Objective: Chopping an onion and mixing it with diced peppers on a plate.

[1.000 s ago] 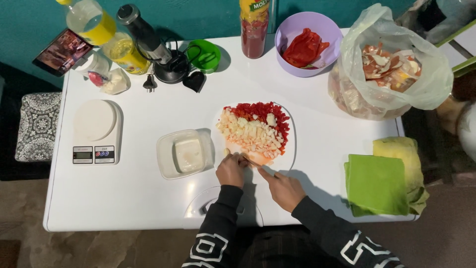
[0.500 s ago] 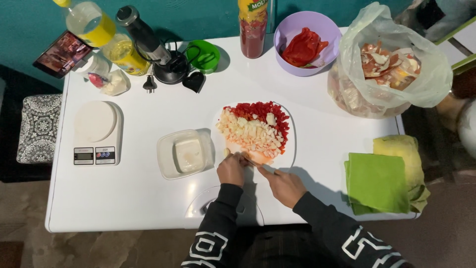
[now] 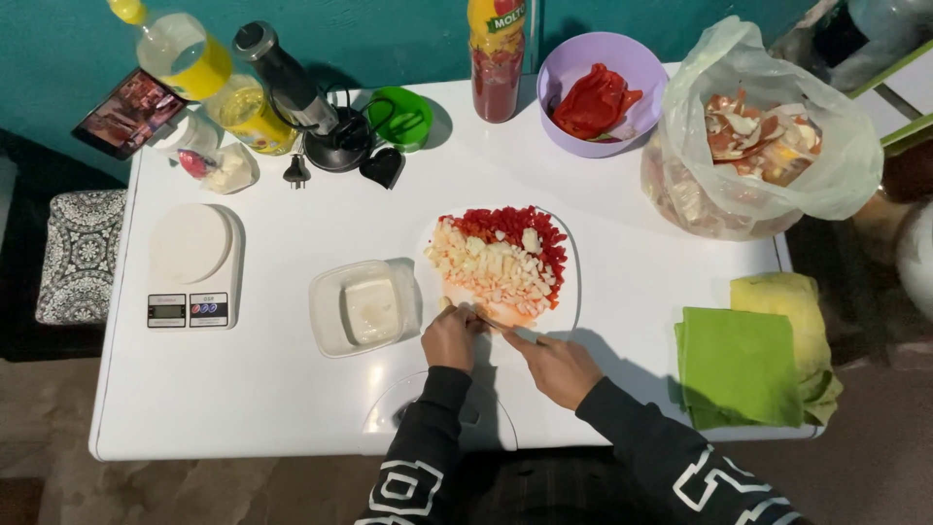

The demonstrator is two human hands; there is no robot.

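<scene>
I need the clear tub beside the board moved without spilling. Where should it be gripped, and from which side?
Probably grip the tub by its two long walls, coming from above. It sits upright and open-topped with something pale inside, so a top-down pinch keeps it level. Its left side faces bare table; the board and left hand crowd the right.

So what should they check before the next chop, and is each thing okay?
1. Left hand steadies the food at the plate's near edge: ok.
2. Right hand holds the knife: ok.
3. Left fingertips out of the blade's way: cannot tell.
4. Diced pieces stay on the white plate: ok.
5. Plastic tub sits apart from the hands: ok.
</scene>
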